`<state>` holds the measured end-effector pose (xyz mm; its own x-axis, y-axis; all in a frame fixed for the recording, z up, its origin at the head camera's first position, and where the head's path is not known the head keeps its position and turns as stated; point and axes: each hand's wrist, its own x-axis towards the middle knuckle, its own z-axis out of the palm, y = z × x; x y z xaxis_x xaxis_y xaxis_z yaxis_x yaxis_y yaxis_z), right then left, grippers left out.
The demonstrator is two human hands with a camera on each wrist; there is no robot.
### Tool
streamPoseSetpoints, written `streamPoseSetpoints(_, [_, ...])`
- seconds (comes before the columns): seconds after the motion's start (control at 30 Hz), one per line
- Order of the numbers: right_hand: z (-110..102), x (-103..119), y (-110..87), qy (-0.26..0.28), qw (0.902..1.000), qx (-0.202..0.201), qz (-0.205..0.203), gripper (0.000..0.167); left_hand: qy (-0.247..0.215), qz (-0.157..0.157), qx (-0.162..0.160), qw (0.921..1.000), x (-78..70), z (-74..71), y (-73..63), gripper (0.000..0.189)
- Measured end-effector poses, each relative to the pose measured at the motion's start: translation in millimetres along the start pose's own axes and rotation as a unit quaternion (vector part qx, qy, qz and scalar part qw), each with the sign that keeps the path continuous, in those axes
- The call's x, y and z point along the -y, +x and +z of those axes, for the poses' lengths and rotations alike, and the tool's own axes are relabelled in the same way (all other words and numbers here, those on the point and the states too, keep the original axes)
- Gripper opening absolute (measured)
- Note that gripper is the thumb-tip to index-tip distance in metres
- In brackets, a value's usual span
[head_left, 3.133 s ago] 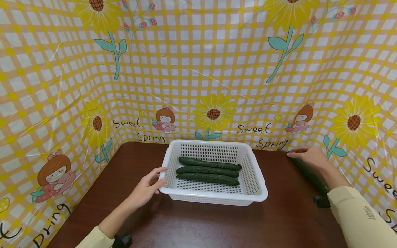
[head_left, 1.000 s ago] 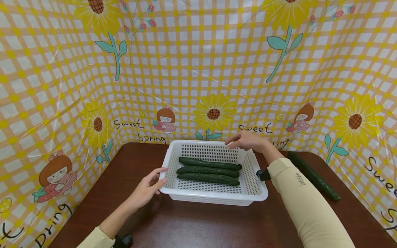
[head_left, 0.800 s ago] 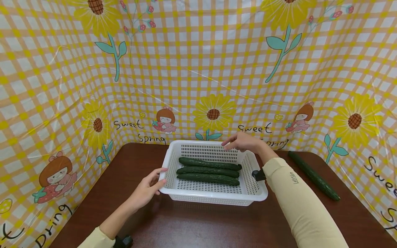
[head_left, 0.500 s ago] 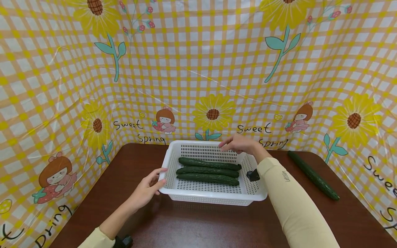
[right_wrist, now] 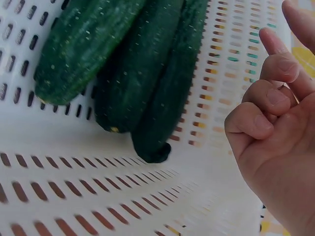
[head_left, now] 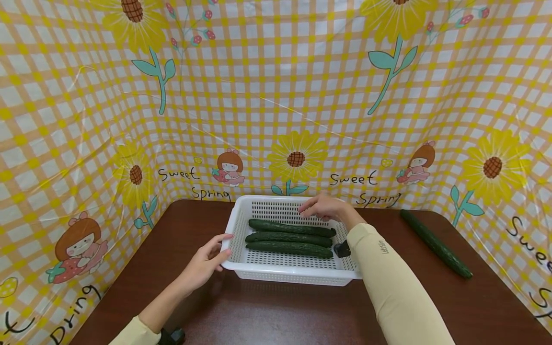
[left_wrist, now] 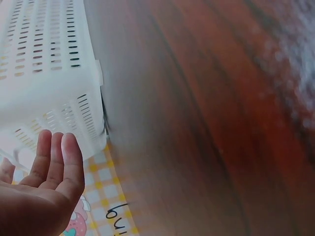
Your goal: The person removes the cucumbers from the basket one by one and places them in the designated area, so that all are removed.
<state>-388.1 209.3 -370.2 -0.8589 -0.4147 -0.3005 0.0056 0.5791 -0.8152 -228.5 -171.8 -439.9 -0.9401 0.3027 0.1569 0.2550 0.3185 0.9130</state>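
Observation:
A white slotted plastic basket (head_left: 297,272) sits on the table, with three dark green cucumbers (head_left: 289,248) lying side by side in it. My left hand (head_left: 201,264) grips the basket's left rim, thumb above and fingers below. In the left wrist view its fingers (left_wrist: 72,150) reach up beside the basket's outer wall (left_wrist: 64,98). Over the back right of the basket hovers my right hand (head_left: 325,208), holding nothing. The right wrist view shows that hand (right_wrist: 283,128) with some fingers loosely bent, next to the ends of the cucumbers (right_wrist: 133,93).
Another cucumber (head_left: 436,244) lies slanted on the brown table (head_left: 258,316), to the right of the basket. A checked cloth (head_left: 293,110) with sunflowers hangs around the back and both sides of the table. Black wrist devices (head_left: 342,249) sit at both wrists.
My right hand left the cucumber at the right, which stays on the table. It moved left to the basket, then lower over its back side. The left hand kept its grip.

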Motion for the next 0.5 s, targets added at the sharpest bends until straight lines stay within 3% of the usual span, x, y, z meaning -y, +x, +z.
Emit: streamPoseSetpoints(0.5, [17,-19,15.6,-0.018,0.9996,-0.014,0.019,0.037,0.002,0.003,0.004,1.0,1.0,-2.0,1.4,0.046])
